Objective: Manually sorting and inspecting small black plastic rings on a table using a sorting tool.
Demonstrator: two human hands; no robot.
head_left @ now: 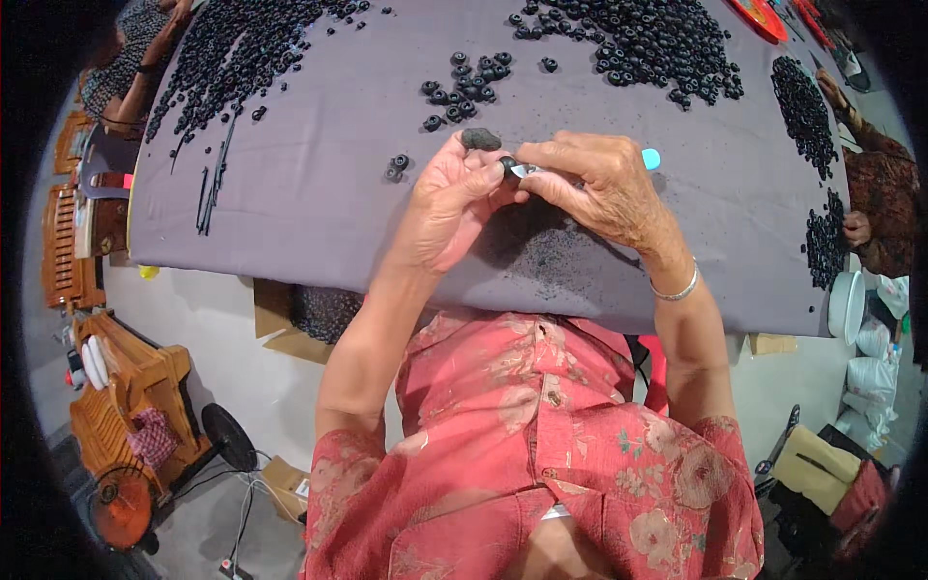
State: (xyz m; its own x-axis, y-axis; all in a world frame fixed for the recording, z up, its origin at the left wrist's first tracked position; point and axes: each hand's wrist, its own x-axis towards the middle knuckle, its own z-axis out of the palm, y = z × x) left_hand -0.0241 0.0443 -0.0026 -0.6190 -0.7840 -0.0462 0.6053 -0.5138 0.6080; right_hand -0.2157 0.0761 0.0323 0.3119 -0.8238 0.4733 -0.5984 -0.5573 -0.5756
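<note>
My left hand (443, 213) pinches a small round black rubber-like piece (507, 164) between thumb and fingers. A dark, rough cover (480, 139) sits on one of its fingertips. In my right hand (607, 193) is a small knife (522, 171), its blade touching or very close to the black piece. The light blue handle end (651, 158) sticks out past the knuckles. Both hands are above the grey tablecloth (329, 208), where dark crumbs (551, 261) lie scattered below them. Two or three loose black pieces (396, 166) rest left of my left hand.
Big heaps of black ring-like pieces (232, 48) (648, 43) cover the table's far side, with a small cluster (466, 89) between. Thin black strips (217, 174) lie left. Two people (126, 77) (875, 184) sit at the sides. A box of dark bits (324, 311) stands under the front edge.
</note>
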